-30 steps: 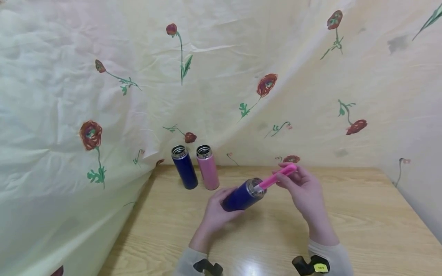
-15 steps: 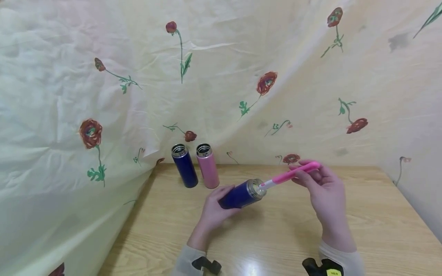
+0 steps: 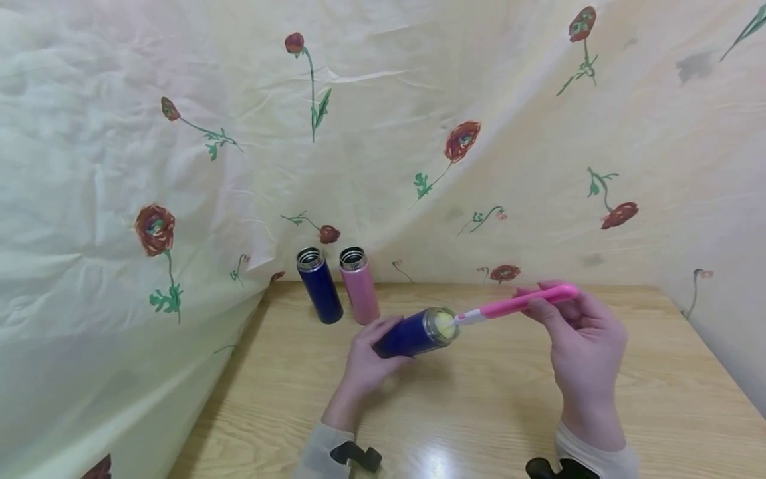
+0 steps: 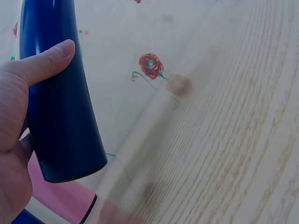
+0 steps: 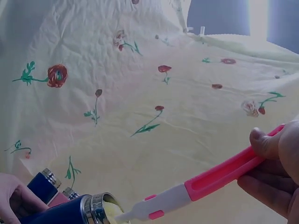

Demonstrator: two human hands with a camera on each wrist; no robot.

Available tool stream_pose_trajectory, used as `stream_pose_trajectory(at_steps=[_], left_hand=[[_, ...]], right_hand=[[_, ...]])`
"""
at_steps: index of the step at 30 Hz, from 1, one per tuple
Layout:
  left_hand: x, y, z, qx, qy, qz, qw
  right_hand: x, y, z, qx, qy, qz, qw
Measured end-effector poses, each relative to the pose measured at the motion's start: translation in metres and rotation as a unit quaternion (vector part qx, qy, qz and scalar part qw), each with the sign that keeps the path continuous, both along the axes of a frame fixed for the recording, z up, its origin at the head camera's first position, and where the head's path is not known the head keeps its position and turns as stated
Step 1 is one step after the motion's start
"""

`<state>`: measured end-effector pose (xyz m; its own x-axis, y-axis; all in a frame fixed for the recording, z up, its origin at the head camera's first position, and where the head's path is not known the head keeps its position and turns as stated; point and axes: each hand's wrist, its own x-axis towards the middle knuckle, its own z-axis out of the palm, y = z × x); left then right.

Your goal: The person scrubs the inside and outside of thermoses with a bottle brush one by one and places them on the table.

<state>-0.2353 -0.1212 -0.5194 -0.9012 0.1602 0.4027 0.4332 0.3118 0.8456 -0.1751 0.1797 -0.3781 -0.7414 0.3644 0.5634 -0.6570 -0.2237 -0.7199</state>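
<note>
My left hand (image 3: 366,356) grips a dark blue bottle (image 3: 409,336) round its body, tilted above the table with its open metal mouth toward the right. Between the thumb and fingers of my right hand (image 3: 586,342) is the pink handle of a bottle brush (image 3: 520,304). Its white neck points into the mouth, where a pale yellow sponge head (image 3: 445,324) fills the opening. The right wrist view also shows the sponge (image 5: 112,210) at the steel rim, with the rest of it hidden inside. In the left wrist view, the left thumb lies across the bottle (image 4: 70,116).
A second blue bottle (image 3: 320,289) and a pink bottle (image 3: 360,289) stand uncapped side by side at the back left of the wooden table (image 3: 491,426). A flowered cloth (image 3: 383,133) hangs behind and along the left side.
My right hand has moved right, drawing the brush outward, so more of its white neck and the yellow sponge show at the mouth. The held bottle has shifted slightly left and tilted flatter.
</note>
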Motion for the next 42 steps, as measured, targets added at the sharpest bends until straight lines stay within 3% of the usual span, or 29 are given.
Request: stream_pose_trajectory(at_steps=[7,14,22,29,34,38,42], left_hand=[[-0.003,-0.004,-0.004,0.002,0.017,0.014,0.9997],[0.000,-0.003,-0.003,0.010,0.023,0.022,0.9994],[0.005,-0.007,0.006,0.036,-0.015,0.030,0.9988],[0.005,-0.014,0.008,0.055,-0.038,0.001,0.9978],[0.003,-0.021,0.007,0.053,-0.046,-0.031,0.9971],[0.004,-0.021,0.006,0.048,-0.047,-0.051,0.9965],[0.006,-0.016,0.009,0.038,-0.043,-0.078,0.9953]], right_hand=[[0.007,-0.005,0.007,-0.073,0.029,-0.036,0.996],[0.012,-0.008,0.008,-0.082,0.032,-0.065,0.994],[0.005,-0.002,0.000,-0.027,0.087,0.046,0.995],[-0.003,0.003,-0.007,0.027,0.099,0.139,0.985],[-0.008,0.006,-0.011,0.070,0.124,0.196,0.970],[-0.011,0.002,-0.014,0.127,0.117,0.199,0.965],[-0.012,-0.004,-0.018,0.207,0.061,0.175,0.961]])
